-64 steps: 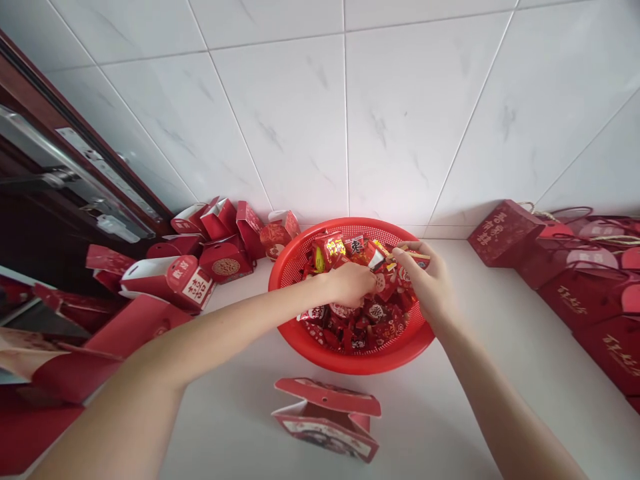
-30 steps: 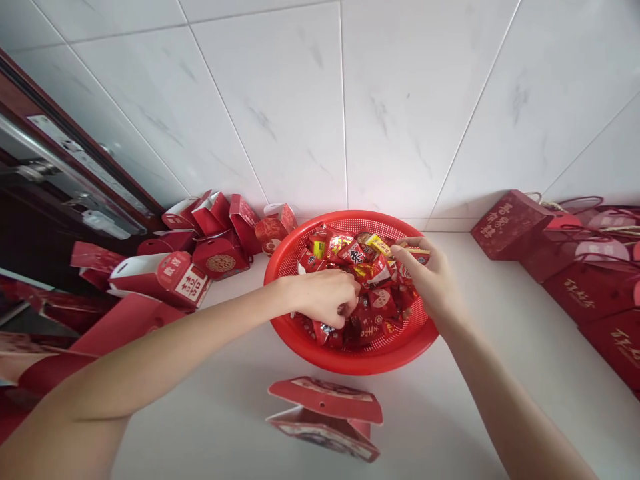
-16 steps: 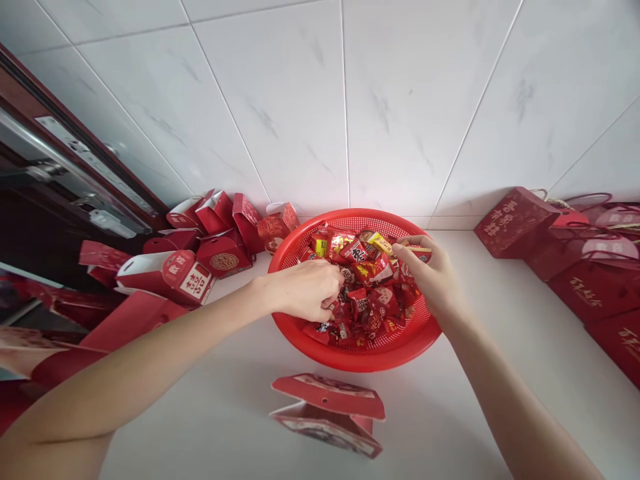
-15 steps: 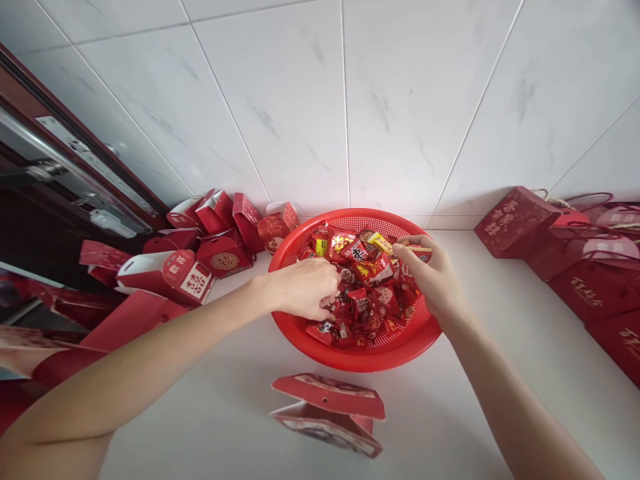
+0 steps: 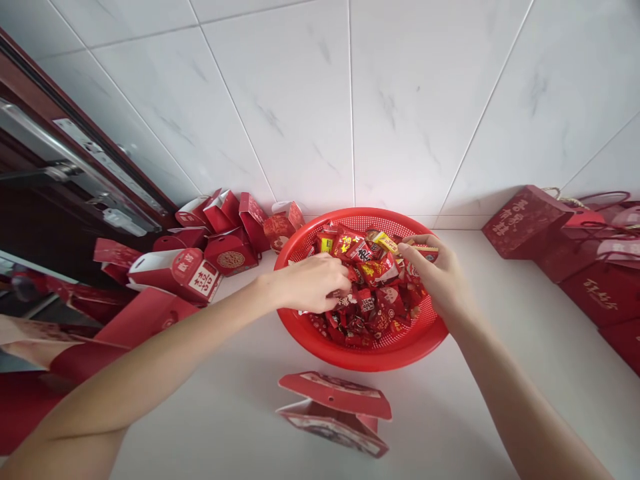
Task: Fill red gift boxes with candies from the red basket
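A red plastic strainer basket (image 5: 363,362) full of wrapped candies (image 5: 379,269) stands on the white surface. My left hand (image 5: 320,283) reaches in from the left, its fingers curled down and closed on a wrapped candy (image 5: 347,300) that they partly cover. At the basket's right side, my right hand (image 5: 443,273) is closed on a red and yellow wrapped candy (image 5: 425,251), held between thumb and fingers above the pile. In front of the basket stands a red paper box (image 5: 335,410) with its top flaps apart, touched by neither hand.
Several red gift boxes (image 5: 175,273) crowd the left side, beside a dark door frame (image 5: 75,120). More red boxes and bags with cord handles (image 5: 585,267) line the right side. A white tiled wall (image 5: 400,113) rises right behind the basket.
My left hand has risen slightly from the candies, its fingers drawn closer together. My right hand keeps its place at the basket's right side. The whole view has shifted a little.
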A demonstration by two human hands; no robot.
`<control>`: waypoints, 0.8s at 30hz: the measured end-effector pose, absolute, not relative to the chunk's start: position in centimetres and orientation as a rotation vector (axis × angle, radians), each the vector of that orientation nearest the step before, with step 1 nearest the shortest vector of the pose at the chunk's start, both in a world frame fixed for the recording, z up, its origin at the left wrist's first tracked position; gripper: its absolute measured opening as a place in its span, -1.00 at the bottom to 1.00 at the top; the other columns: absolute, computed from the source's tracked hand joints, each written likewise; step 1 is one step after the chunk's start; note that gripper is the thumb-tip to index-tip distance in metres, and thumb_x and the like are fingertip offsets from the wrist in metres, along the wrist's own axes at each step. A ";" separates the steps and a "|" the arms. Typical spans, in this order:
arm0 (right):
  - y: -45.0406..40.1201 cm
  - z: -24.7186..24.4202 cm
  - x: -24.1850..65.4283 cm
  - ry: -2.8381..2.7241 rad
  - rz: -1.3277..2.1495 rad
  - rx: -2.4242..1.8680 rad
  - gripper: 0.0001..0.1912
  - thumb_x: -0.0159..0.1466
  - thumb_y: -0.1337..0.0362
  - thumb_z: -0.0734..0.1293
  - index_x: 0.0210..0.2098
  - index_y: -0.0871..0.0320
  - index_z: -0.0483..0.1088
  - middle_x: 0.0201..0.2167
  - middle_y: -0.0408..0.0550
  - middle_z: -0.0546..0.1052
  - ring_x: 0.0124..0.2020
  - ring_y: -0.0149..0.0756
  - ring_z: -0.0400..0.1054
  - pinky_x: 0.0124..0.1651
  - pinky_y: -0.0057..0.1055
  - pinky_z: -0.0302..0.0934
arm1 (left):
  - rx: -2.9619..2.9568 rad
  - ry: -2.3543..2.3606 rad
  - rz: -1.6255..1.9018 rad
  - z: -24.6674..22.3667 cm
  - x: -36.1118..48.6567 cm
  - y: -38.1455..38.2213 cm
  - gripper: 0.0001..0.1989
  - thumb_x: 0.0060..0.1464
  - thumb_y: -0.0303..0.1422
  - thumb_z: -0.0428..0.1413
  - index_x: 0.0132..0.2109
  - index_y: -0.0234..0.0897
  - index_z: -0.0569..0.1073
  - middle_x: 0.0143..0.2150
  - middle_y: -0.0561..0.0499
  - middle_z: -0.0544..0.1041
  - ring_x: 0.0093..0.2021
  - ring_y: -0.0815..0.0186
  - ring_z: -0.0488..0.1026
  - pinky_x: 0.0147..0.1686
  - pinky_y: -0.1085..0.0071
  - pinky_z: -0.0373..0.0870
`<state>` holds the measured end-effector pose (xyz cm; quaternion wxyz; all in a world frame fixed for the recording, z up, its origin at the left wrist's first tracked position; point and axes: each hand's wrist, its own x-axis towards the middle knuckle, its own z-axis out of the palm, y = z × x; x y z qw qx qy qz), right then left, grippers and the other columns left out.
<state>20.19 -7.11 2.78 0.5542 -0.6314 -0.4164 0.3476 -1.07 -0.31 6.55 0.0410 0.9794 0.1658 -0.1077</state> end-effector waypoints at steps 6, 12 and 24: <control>-7.1 2.6 20.2 -0.968 0.821 -1.461 -0.57 0.13 -0.08 0.47 -0.23 0.13 0.48 -0.36 -0.09 0.55 -0.47 -0.32 0.38 -0.50 -0.43 0.24 | 2.981 0.532 -0.510 5.4 1.4 -0.8 -0.70 0.13 -0.43 0.21 0.02 -0.21 0.61 -0.07 -0.12 0.59 -0.12 0.11 0.54 -0.22 0.31 0.36; -7.1 2.5 20.2 -0.957 0.845 -1.453 -0.58 0.13 -0.08 0.48 -0.21 0.11 0.48 -0.33 -0.07 0.57 -0.42 -0.26 0.45 -0.43 -0.38 0.30 | 2.797 0.677 -0.400 5.8 -0.4 2.4 -0.53 0.18 -0.62 -0.01 0.12 -0.17 0.56 -0.02 -0.06 0.57 -0.08 0.23 0.53 -0.22 0.41 0.35; -7.1 2.4 20.3 -0.994 0.785 -1.493 -0.58 0.15 -0.10 0.47 -0.21 0.10 0.50 -0.34 -0.06 0.59 -0.45 -0.25 0.44 -0.43 -0.37 0.28 | 2.971 0.536 -0.596 5.0 0.2 0.0 -0.58 0.06 -0.60 0.11 -0.04 -0.11 0.69 -0.18 -0.11 0.46 -0.19 0.16 0.47 -0.33 0.32 0.28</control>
